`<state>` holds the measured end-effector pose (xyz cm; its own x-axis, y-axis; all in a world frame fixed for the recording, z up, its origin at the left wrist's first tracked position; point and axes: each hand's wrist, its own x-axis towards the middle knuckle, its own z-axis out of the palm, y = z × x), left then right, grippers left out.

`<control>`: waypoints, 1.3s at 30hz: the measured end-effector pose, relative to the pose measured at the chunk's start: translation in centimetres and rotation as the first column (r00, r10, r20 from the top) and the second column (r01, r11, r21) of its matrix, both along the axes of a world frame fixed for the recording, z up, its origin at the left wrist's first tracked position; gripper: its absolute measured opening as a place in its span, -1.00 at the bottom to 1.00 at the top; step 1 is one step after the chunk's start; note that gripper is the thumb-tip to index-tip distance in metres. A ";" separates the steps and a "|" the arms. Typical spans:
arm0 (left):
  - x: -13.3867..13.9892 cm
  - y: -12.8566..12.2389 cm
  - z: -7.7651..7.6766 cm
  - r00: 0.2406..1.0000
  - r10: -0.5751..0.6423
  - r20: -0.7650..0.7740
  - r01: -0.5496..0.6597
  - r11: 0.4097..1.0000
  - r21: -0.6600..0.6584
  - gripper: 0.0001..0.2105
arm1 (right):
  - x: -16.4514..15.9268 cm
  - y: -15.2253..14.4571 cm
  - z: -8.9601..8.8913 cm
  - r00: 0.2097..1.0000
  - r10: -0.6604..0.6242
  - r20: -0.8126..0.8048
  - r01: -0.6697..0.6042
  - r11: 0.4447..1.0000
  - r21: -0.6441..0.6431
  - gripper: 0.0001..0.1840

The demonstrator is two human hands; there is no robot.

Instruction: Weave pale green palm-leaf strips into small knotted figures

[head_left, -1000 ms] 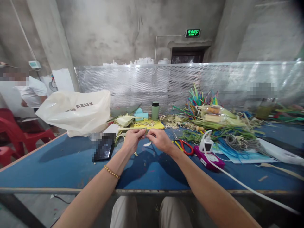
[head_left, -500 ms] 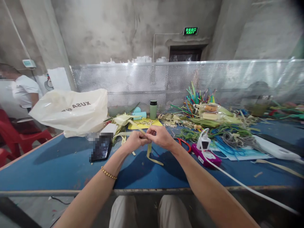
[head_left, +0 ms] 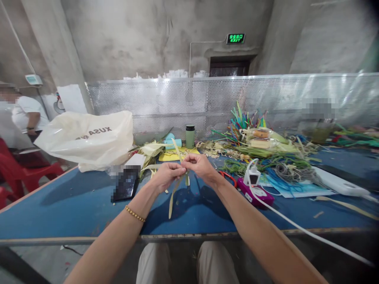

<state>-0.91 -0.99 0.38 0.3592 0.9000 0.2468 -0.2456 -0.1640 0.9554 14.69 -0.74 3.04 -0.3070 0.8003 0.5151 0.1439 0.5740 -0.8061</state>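
Observation:
Pale green-yellow flat leaf strips point(head_left: 171, 201) are pinched between my two hands above the blue table point(head_left: 97, 217). One end stands up past the fingers, and another hangs down toward the table's front. My left hand point(head_left: 168, 176) is closed on the strips, thumb against fingers. Close beside it, my right hand point(head_left: 199, 165) pinches the same strips, its fingertips touching those of the left. The exact crossing of the strips is hidden by the fingers. Behind the hands lies a yellow sheet point(head_left: 166, 157) with small pieces on it.
Left are a black phone point(head_left: 126, 183) and a large white plastic bag point(head_left: 97, 130). A green bottle point(head_left: 190, 137) stands behind. To the right are red-handled scissors point(head_left: 229, 177), a purple power strip point(head_left: 254, 193) with a white cable, and heaped coloured strands point(head_left: 284, 169). A person point(head_left: 28, 112) is at far left.
The hanging strip end has swung from the right to the left, and a strip now points upward behind the fingers. Both hands stay together, with fingers shifted slightly.

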 end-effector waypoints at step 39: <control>-0.1 0.3 0.4 0.988 -0.027 0.152 0.044 0.993 -0.108 -0.73 | -0.3 0.8 -0.6 0.980 -0.071 -0.188 0.030 0.977 -0.210 -0.68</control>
<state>-1.05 -0.67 0.76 0.3578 0.9122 0.1996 -0.3908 -0.0479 0.9192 14.34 0.10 2.42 -0.1741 0.9066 0.3843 -0.0022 0.3899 -0.9208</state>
